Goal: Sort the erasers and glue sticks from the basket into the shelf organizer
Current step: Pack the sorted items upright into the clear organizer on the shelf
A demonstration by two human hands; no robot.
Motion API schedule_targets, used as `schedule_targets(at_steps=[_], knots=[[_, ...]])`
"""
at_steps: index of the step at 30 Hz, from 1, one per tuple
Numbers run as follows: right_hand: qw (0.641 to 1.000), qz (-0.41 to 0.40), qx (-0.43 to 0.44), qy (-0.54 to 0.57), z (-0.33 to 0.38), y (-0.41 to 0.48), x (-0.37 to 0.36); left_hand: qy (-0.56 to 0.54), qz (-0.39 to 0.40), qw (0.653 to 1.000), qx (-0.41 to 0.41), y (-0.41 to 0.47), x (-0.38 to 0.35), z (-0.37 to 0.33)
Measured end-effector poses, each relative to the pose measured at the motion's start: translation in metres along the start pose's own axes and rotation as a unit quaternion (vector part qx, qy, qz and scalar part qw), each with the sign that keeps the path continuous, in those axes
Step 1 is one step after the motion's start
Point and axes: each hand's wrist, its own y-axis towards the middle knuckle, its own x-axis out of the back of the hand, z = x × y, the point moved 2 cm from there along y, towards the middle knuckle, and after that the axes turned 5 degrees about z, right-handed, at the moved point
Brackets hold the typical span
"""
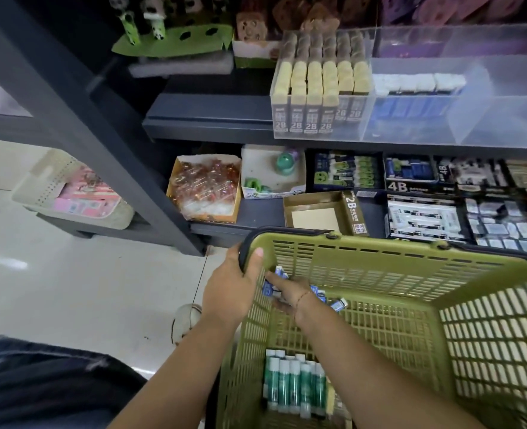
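In the head view, the left hand [234,289] grips the far-left corner of the green basket [410,252] at its rim, thumb hooked over the edge. The right hand [290,294] reaches down inside, with its fingers among the loose blue-and-white erasers [339,305] in that same corner. I cannot tell whether they pinch one. The erasers lie at mixed angles, under and just right of that hand. The glue sticks [293,385] lie side by side at the near end, long axes pointing away from the person. The clear organizer [503,119] sits on the dark shelf [209,119], above and beyond the basket. Pale floor [70,274] spreads to the left.
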Motion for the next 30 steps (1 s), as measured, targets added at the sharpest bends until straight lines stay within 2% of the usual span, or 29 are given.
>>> schedule_targets(at_steps=[15,20,27,30], knots=[[0.996,0.046,-0.011,-0.07,0.006,-0.005,0.003,-0.008,-0.003,1.0,-0.007,0.001,-0.001,0.002],[0.99,0.072,0.017,-0.119,0.0,-0.008,0.007,-0.019,-0.002,1.0,-0.01,0.002,-0.001,0.003],[0.99,0.142,0.016,0.013,0.004,-0.051,0.025,0.004,0.003,1.0,-0.016,0.002,-0.002,0.004],[0.981,0.181,0.049,0.041,0.018,-0.09,0.038,0.07,-0.079,0.987,-0.122,-0.003,0.003,-0.009]])
